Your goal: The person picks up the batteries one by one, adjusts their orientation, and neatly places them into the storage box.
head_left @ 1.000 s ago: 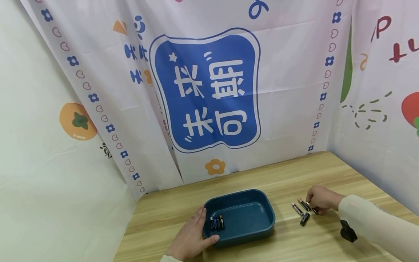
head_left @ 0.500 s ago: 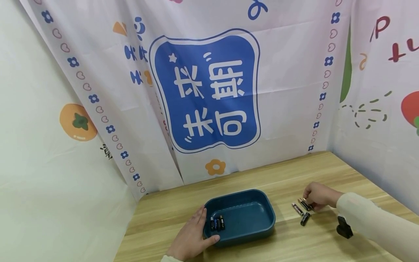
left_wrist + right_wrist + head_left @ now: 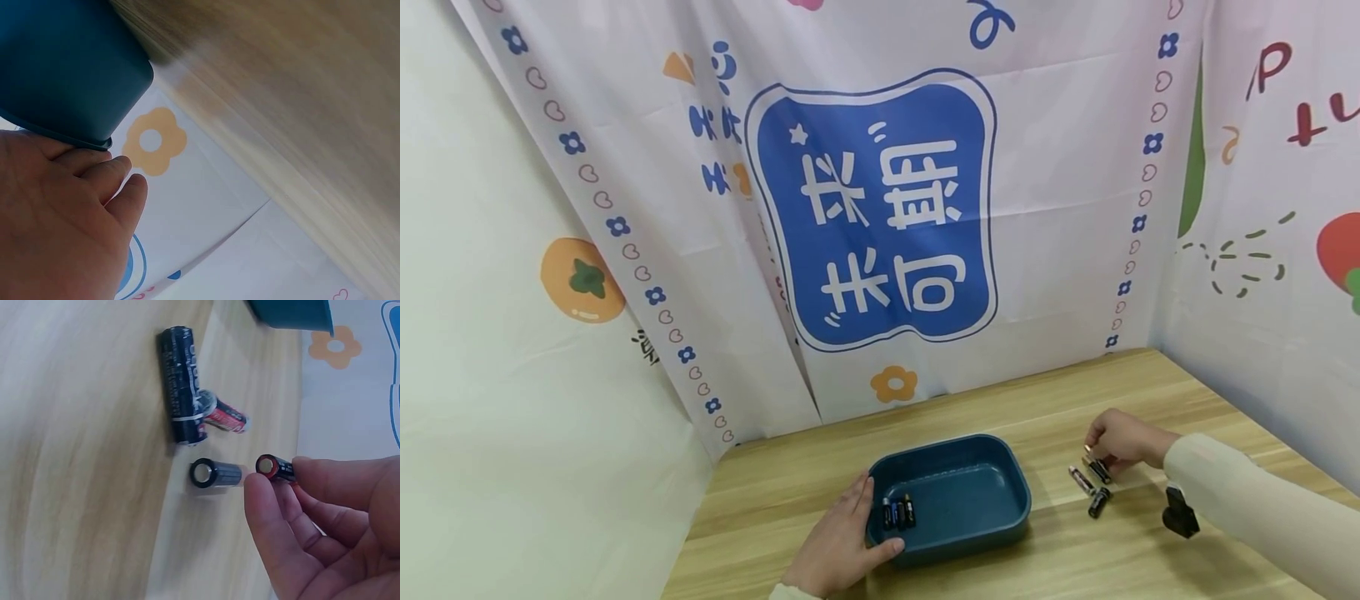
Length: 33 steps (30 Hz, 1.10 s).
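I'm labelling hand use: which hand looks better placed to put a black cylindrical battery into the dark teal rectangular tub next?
Probably the right hand: it pinches a black cylindrical battery, while the left hand rests against the tub.

Smooth teal plastic tub [image 3: 962, 508] shows a soft sheen, wood-grained tabletop [image 3: 775, 479] looks satin-smooth, batteries [image 3: 183, 387] wear glossy wrappers [image 3: 226, 475] and shiny metal ends [image 3: 203, 474], creased cloth backdrop [image 3: 1052, 258] looks matt, matt fabric sleeve [image 3: 1247, 500].

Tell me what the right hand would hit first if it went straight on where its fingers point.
Most likely the loose dark battery nearest the right hand, lying on the table; how deep the gap is looks unclear.
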Tool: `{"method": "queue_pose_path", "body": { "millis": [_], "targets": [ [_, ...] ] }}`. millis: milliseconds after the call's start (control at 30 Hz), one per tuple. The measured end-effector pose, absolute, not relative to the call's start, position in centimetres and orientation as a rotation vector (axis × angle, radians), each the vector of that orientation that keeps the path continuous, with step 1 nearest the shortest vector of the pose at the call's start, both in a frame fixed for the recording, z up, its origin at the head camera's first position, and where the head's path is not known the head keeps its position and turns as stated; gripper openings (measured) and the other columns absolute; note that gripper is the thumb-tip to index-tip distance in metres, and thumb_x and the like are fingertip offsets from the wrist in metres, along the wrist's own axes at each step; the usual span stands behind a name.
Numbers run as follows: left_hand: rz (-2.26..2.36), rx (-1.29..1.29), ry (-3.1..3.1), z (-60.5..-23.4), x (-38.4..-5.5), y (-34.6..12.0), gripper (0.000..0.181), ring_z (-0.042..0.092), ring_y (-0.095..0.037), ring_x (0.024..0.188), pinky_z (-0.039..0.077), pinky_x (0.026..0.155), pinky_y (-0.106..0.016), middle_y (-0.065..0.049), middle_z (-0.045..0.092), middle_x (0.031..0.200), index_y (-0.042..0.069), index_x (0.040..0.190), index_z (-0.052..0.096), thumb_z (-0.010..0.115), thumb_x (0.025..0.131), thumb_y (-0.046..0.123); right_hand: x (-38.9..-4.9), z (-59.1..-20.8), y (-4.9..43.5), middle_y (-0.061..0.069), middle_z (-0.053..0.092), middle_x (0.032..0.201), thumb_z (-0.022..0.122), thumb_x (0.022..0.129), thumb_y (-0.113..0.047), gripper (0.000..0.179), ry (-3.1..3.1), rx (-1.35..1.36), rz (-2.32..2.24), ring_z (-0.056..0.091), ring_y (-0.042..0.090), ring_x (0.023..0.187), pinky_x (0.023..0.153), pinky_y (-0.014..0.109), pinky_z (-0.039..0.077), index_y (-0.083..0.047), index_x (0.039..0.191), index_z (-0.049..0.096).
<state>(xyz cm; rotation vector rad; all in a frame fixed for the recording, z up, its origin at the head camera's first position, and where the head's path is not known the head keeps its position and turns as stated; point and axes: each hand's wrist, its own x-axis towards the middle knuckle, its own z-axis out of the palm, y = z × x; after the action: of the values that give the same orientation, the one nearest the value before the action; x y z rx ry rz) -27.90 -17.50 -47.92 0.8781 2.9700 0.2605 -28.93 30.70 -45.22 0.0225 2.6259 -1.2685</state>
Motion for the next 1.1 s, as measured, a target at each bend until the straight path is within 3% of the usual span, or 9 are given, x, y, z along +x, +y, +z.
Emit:
{"method": "queue_pose_path", "body": {
  "millis": [1100],
  "targets": [
    [0.232,0.887,2.988,-48.0,-27.8,-17.6,0.099,0.025,-0.031,0.143,0.029,0.111,-0.051,-0.014,0.016,0.16,-0.001,0.153,0.023,0.038,0.09,0.075,-29.5,-43.4,28.0,0.01,0.058,0.079,0.064,0.089,0.003,0.006,2.594,-0.03,-1.345,0.057,0.019,0.067,0.06,0.035,0.057,0.005,0.094,0.063]
  ]
}}
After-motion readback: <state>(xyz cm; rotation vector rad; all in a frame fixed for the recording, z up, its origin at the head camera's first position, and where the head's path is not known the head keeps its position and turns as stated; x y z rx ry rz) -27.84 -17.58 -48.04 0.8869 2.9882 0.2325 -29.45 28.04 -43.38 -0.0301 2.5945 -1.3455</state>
